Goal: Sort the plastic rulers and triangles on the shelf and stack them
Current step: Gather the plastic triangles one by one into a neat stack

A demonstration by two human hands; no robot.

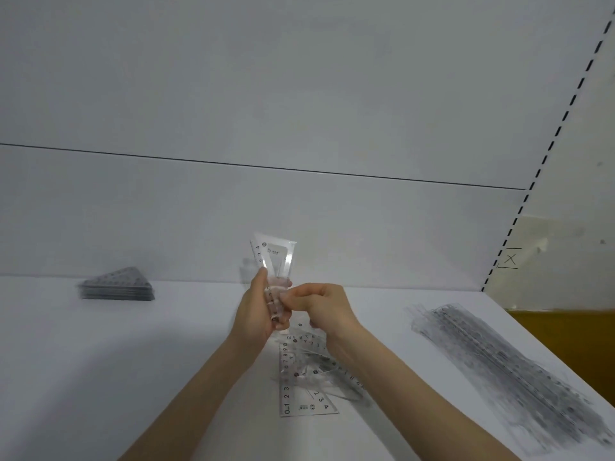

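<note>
My left hand [255, 311] grips clear triangles [276, 261] upright above the white shelf [133, 361] | my right hand [324, 306] pinches their lower end | loose pile [306, 377] just below the hands | triangle stack [117, 285] far left | ruler stack [512, 371] far right

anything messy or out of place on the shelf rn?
Yes: the loose clear pieces under the hands lie crisscrossed at mixed angles, unsorted. The triangle stack at left looks squared; the ruler pile at right is slightly fanned.
</note>
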